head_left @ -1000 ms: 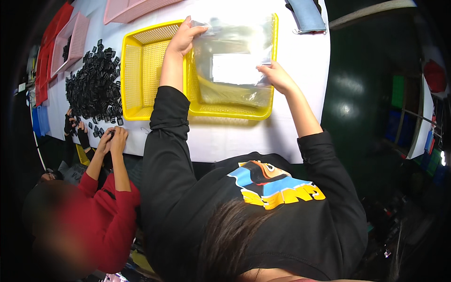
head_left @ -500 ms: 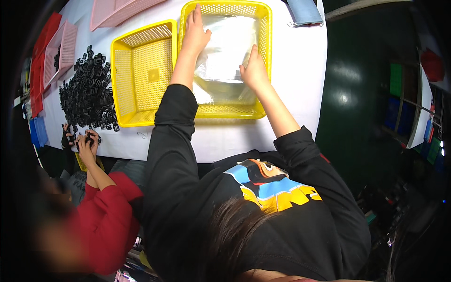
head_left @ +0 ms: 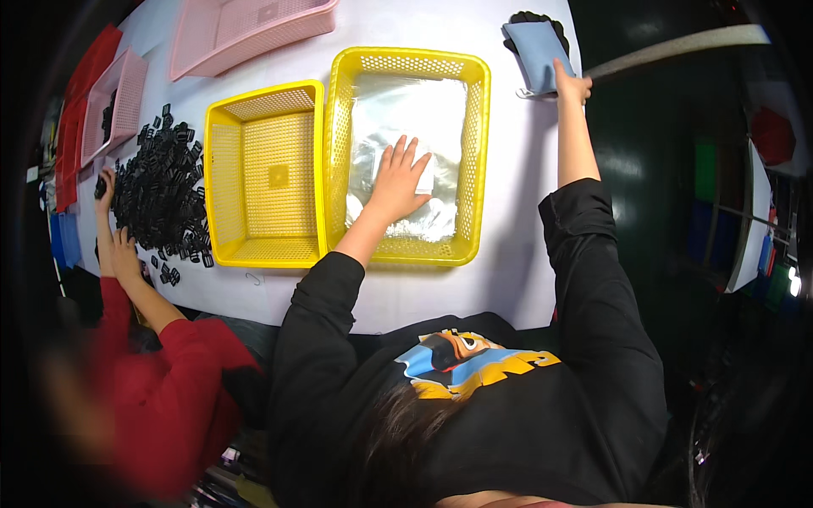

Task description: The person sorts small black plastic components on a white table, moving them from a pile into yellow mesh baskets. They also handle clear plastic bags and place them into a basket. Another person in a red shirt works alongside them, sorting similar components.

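Silvery plastic bag: lies flat on the floor of the right-hand yellow basket, covering most of it. A white label patch on the bag sits just beside the fingertips of the left hand.

Left hand: open, fingers spread, palm pressed down on the bag's near half. Grips nothing. Forearm enters over the basket's near rim, black sleeve pushed back to mid-forearm.

Right hand: stretched far out, away from the body and well apart from the left hand. Fingers rest on the near corner of a light blue cloth at the far edge of the desk. Cannot tell whether the fingers pinch the cloth or only touch it. A black item lies under the cloth, only its edge showing.

Left of the left hand: a second, empty yellow basket, its side touching the first basket.

Beyond both baskets: a pink basket, tilted on the white desk.

Further left of the left hand: a heap of small black parts spread over the desk, another pink basket beyond the heap and a red tray at the edge.

A second person in a red sleeve sits at the left. That person's hand rests at the near edge of the heap; the other hand is raised at the heap's far-left side.
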Available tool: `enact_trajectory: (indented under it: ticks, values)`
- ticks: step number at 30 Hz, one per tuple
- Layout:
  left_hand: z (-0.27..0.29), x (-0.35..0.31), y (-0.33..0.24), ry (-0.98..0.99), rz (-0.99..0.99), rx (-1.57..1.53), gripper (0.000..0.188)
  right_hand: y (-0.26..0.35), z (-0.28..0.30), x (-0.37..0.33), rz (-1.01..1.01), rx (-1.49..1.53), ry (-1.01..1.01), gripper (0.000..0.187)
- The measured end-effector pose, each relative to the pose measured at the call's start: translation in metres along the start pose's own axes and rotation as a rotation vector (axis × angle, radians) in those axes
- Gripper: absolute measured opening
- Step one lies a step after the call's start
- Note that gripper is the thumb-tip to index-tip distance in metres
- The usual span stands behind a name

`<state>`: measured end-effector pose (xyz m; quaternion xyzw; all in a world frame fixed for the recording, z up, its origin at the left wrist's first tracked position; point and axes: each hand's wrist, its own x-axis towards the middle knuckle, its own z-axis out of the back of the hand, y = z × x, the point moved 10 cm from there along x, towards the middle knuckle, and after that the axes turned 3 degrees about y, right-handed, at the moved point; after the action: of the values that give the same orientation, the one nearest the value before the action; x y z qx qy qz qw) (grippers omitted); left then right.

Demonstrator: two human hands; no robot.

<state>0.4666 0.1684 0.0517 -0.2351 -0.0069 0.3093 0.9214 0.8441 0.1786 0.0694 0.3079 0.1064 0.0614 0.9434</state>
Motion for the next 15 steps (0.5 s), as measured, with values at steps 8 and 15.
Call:
enact_trajectory:
  ticks: [8, 15]
  values:
    - [0.062, -0.062, 0.015, -0.290, 0.265, -0.236, 0.058, 0.002, 0.015, -0.002, 0.190, -0.031, -0.153, 0.078]
    - [0.078, -0.170, 0.019, -0.796, 0.462, -0.298, 0.037, 0.076, 0.063, -0.113, 0.778, 0.483, 0.110, 0.049]
